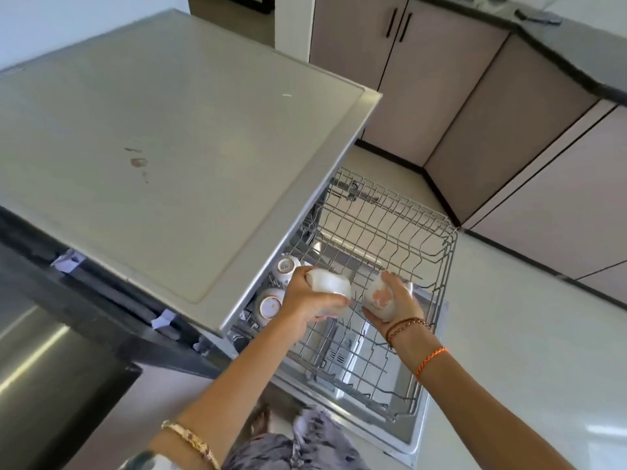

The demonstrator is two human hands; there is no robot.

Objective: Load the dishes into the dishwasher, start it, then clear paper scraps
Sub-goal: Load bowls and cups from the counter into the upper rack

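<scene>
Each hand's grip holds a cup [330, 286] over the rack [400, 232].

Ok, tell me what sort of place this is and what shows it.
Most likely a home kitchen. An open dishwasher with its wire rack pulled out holds upturned cups, base cabinets run under a dark countertop, and each hand carries a white cup.

Dishwasher top [176, 137] hides rack's [390, 232] back & part of cups [271, 305].
</scene>
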